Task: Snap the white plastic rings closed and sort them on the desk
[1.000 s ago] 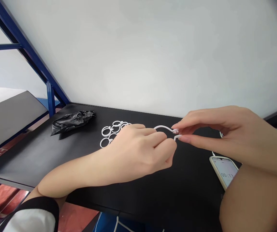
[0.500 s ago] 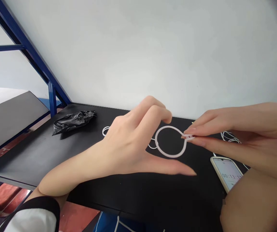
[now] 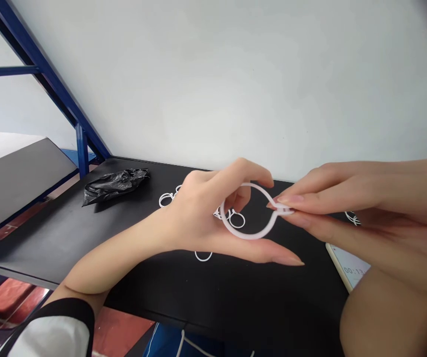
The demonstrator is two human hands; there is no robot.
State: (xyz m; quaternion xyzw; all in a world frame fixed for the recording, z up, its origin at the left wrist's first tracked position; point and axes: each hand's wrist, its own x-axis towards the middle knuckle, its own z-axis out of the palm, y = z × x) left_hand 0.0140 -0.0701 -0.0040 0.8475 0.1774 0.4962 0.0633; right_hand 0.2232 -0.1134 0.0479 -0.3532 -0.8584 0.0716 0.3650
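Observation:
A white plastic ring [image 3: 248, 236] with a small clasp-like end is held up above the table. My right hand [image 3: 350, 203] pinches that end between thumb and fingertips. Around the ring's other side curves my left hand [image 3: 213, 208], thumb and fingers apart in a C shape; whether it touches the ring I cannot tell. Beyond the left hand, more white rings [image 3: 237, 220] lie on the black tabletop, partly hidden by it. One single ring [image 3: 203, 257] shows just below the left palm.
A crumpled black plastic bag [image 3: 115, 185] lies at the table's back left. On the right, a phone [image 3: 349, 267] showing a timer sits partly behind my right hand, near a white cord [image 3: 353, 218]. A blue metal frame [image 3: 60, 99] rises at the left, before a pale wall.
My right hand has brought the ring leftward, into the gap between my left thumb and fingers. More rings on the table have come into sight.

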